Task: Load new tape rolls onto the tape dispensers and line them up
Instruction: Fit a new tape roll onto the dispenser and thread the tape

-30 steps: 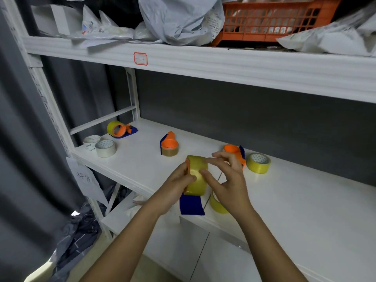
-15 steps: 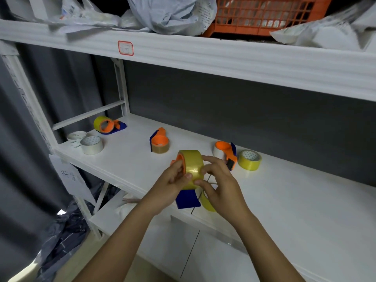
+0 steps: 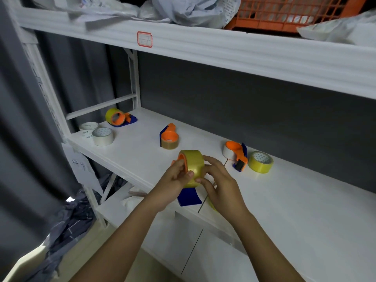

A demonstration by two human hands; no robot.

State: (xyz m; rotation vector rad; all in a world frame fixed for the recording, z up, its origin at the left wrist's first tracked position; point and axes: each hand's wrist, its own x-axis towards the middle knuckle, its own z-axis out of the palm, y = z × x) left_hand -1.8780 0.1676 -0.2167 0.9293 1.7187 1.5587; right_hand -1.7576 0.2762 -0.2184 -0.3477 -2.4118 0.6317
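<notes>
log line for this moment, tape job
step: loading roll | left hand: holds dispenser | right hand: grips yellow tape roll | shelf: three dispensers loaded

Left hand (image 3: 173, 181) and right hand (image 3: 220, 185) bare; forearms unsleeved

A white shelf (image 3: 305, 200) is carrying everything. At ten o'clock two white tape rolls (image 3: 102, 136) are sitting beside a loaded dispenser (image 3: 118, 117). Near twelve o'clock an orange-and-blue dispenser (image 3: 169, 138) is lying alone. At two o'clock another dispenser (image 3: 236, 154) is lying just beside a yellow roll (image 3: 260, 162).
</notes>
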